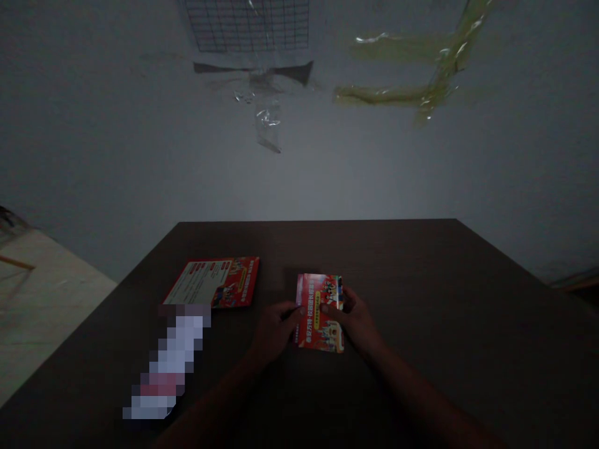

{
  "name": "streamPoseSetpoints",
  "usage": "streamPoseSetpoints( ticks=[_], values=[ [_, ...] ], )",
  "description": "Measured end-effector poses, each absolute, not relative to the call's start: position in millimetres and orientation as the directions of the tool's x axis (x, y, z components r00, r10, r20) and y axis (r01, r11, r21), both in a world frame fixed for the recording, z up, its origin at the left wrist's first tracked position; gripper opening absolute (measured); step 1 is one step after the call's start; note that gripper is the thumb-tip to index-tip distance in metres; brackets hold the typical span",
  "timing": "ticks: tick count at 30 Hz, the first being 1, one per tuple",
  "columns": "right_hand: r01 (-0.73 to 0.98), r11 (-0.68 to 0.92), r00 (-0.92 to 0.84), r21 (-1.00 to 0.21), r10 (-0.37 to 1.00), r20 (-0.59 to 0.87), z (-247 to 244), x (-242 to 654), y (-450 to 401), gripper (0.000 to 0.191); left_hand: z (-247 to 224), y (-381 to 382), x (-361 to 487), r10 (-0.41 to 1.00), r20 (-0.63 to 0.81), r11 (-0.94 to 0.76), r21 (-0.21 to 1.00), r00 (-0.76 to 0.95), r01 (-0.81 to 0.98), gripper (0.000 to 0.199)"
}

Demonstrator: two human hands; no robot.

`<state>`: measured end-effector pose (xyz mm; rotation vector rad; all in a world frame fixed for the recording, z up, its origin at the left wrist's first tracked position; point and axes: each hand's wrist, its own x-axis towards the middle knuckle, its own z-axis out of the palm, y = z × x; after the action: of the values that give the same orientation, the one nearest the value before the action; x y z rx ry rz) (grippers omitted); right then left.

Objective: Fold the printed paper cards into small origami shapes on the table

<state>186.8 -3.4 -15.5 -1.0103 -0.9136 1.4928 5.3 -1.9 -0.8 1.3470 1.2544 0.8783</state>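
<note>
A folded red leaflet (320, 313) with yellow and white print is held above the dark table, near its middle. My left hand (276, 330) grips its left edge, thumb on top. On the right side my right hand (359, 321) pinches it, with the thumb lying across the front. The fingers beneath the leaflet are mostly hidden. A strip of pink shows along its left edge, perhaps another sheet under it. To the left, a stack of larger red and white leaflets (241, 284) lies on the table.
The dark table (397, 249) stands against a grey wall with yellowish tape (384, 95) and a wire grid (248, 25). A pixelated, bright, long object (173, 362) lies at the front left, beside my left forearm. Pale floor shows at the far left.
</note>
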Motion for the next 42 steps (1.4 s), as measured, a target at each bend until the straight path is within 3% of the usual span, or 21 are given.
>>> streamPoseSetpoints(
  ticks=[7,22,42],
  values=[
    [-0.232,-0.120,-0.082,-0.965,0.991,-0.103,-11,186,-2,0.043,-4,-2,7,0.959,-0.137,0.115,0.988,0.248,0.102,0.034],
    [-0.101,-0.021,-0.032,-0.995,0.999,-0.017,-19,184,2,0.045,-11,3,10,0.978,-0.018,-0.021,0.982,0.206,0.189,0.033],
    [-0.185,-0.007,-0.089,-0.983,0.996,0.010,-15,177,13,0.050,-10,6,6,0.982,-0.075,0.057,0.992,0.171,0.109,0.035]
  ],
)
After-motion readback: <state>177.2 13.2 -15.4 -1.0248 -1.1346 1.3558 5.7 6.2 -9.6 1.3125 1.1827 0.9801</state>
